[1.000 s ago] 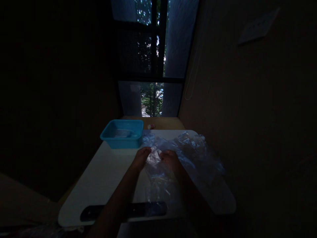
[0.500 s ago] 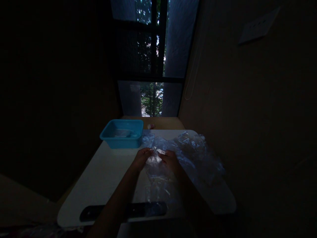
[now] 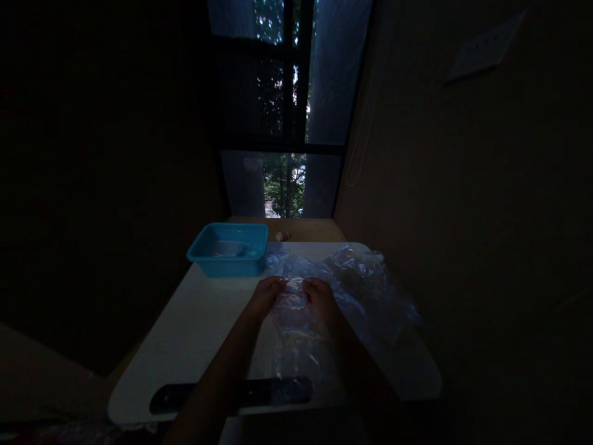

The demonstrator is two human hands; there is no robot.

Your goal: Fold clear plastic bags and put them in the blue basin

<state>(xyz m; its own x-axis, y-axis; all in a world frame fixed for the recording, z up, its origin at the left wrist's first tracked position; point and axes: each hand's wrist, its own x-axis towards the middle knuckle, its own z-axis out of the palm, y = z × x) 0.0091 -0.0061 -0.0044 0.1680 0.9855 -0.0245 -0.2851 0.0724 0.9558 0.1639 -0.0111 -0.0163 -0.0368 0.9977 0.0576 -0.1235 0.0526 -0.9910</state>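
A clear plastic bag (image 3: 293, 300) is stretched between my two hands above the white table (image 3: 194, 327). My left hand (image 3: 269, 293) pinches its left edge, and my right hand (image 3: 319, 294) pinches the right edge. More crumpled clear plastic (image 3: 365, 284) lies spread to the right of my hands. Beyond my left hand, a light blue basin (image 3: 231, 266) stands at the table's back left with some clear plastic (image 3: 228, 248) inside.
A small pinkish roll-like object (image 3: 282, 236) lies on the wooden sill (image 3: 315, 230) behind the table. A dark slot-like strip (image 3: 173, 398) runs along the table's near edge, partly under my left forearm. Walls rise at both sides.
My right hand has shifted slightly to the right, away from my left hand. The plastic between them, bunched before, is now flatter and pulled wider.
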